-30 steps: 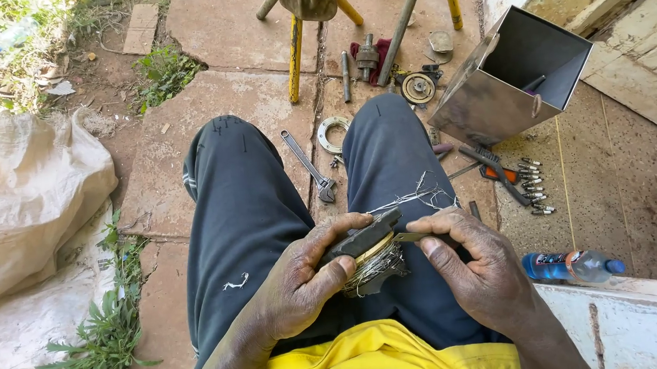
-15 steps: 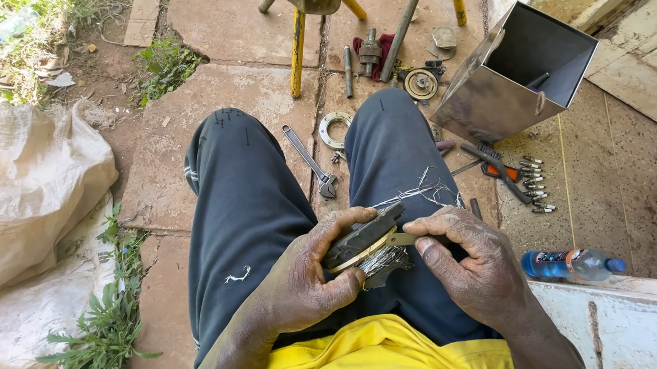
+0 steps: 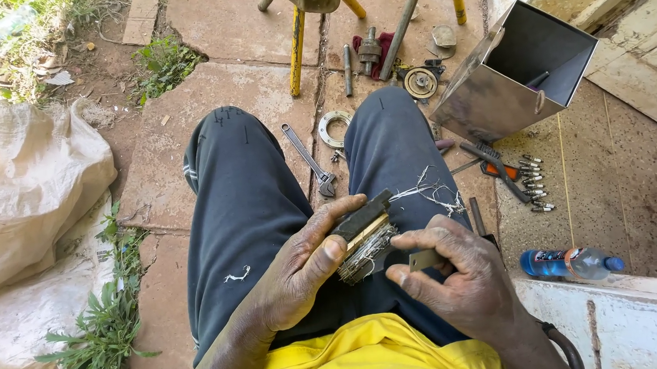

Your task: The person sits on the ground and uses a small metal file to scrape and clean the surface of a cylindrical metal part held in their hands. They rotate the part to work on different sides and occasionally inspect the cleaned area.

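Stone floor [image 3: 245,90] with wrench [image 3: 310,161], metal box [image 3: 513,71], bottle [image 3: 573,262]

An outdoor repair spot on cracked paving [image 3: 221,84], with wrench [image 3: 310,161], metal toolbox [image 3: 517,71] and scattered sockets [image 3: 532,182].

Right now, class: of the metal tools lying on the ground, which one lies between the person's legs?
The adjustable wrench: it lies between the knees, beside a metal ring; the pliers lie outside the right leg.

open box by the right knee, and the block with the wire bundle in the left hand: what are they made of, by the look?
Open box: probably sheet metal, bare and shiny; its flat outer wall gives a dull mirror glare and the edges are thin folds.
Wire bundle block in the left hand: fine bare metal strands, silvery, under a dark block with a brass-coloured strip; likely metal, though the dark part is unclear.
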